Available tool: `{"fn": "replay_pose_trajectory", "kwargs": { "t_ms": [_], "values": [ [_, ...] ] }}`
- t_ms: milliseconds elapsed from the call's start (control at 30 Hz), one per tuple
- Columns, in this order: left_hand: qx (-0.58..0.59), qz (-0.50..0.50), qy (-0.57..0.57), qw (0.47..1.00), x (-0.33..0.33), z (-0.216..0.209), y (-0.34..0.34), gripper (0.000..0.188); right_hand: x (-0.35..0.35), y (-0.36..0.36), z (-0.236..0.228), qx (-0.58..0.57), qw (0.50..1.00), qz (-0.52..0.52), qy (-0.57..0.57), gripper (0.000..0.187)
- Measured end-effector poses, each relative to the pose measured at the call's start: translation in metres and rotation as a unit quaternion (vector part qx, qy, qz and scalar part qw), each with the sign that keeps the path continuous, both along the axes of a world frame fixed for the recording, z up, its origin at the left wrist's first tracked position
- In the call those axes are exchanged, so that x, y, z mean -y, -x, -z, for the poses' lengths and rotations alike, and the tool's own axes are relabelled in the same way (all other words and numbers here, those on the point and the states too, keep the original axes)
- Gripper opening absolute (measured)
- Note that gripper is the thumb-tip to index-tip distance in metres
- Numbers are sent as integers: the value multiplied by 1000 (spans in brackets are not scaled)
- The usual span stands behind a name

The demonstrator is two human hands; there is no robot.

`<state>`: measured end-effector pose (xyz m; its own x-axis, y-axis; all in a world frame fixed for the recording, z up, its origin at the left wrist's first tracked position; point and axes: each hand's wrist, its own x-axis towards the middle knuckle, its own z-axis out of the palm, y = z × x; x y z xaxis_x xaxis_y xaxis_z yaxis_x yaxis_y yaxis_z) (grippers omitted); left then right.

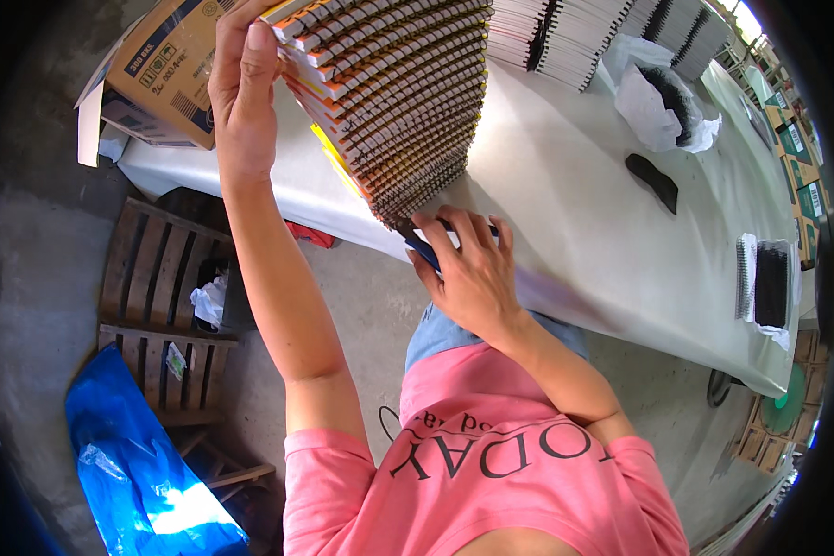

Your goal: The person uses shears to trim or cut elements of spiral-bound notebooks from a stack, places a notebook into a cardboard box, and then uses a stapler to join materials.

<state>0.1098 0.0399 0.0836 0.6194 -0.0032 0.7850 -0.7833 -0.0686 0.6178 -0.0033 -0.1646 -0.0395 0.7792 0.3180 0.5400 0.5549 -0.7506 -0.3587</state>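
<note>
In the head view, the right hand (475, 278) pinched a dark blue hand tool (423, 246) (its exact kind was mostly hidden by the fingers) at the lower end of a tall stack of wire-bound books (398, 93), which reached from just ahead of that hand up to the left hand (247, 111). The left thumb lay against the stack's upper left edge; how far its fingers curled round, I could not tell. The books could have splayed or toppled had the left hand eased off, and a slip of the tool could have bent a binding or nicked a right fingertip. Counted: two hands, one tool, one such stack, its books too many to count surely; left of the left hand, one cardboard box (171, 83); right of the right hand, on one table (565, 185), one dark flat piece (653, 183) and two paper-wrapped bundles of black coils (674, 107).
</note>
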Motion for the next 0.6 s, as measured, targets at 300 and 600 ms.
{"fn": "replay_pose_trajectory", "kwargs": {
  "t_ms": [300, 600],
  "values": [
    [4, 6, -9, 1000, 0, 0, -1, 41, -4, -4, 17, 1, 1000, -15, -15, 39],
    [-18, 11, 6, 1000, -3, 1, 2, 39, -5, -6, 24, -35, 999, -32, 14, 34]
  ]
}}
